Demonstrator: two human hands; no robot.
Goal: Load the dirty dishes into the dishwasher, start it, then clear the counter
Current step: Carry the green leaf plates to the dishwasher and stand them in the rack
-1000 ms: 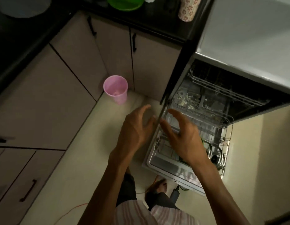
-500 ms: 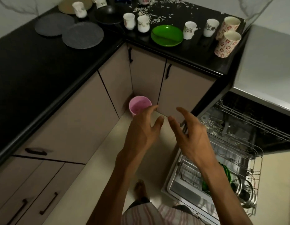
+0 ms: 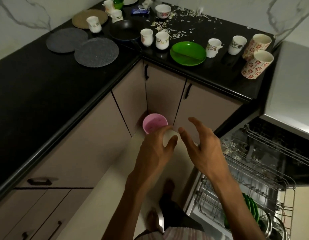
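Wrapping the corner of the kitchen, the black counter point(image 3: 46, 94) carries most of the dirty dishes, likely lined up within reach of the machine. The dishwasher point(image 3: 264, 163) stands open at the right with its lower rack point(image 3: 236, 201) pulled out, so loading from above looks easy; green plates point(image 3: 250, 205) already stand on edge in it beside something of metal. Two grey plates point(image 3: 96, 51) and a tan one lie flat on the left run of counter. A green plate point(image 3: 188, 53) sits near the inner corner, with white mugs point(image 3: 162, 40) upright around it and two flowered tumblers point(image 3: 257, 64) tipped on their sides at the right end. Scraps are scattered near the back wall. A pink cup point(image 3: 154, 122) stands on the floor in the cabinet corner, purpose unclear. The left hand point(image 3: 155, 153) and right hand point(image 3: 204, 149) hover between floor and counter, fingers spread and loosely curved, holding nothing, probably between items.
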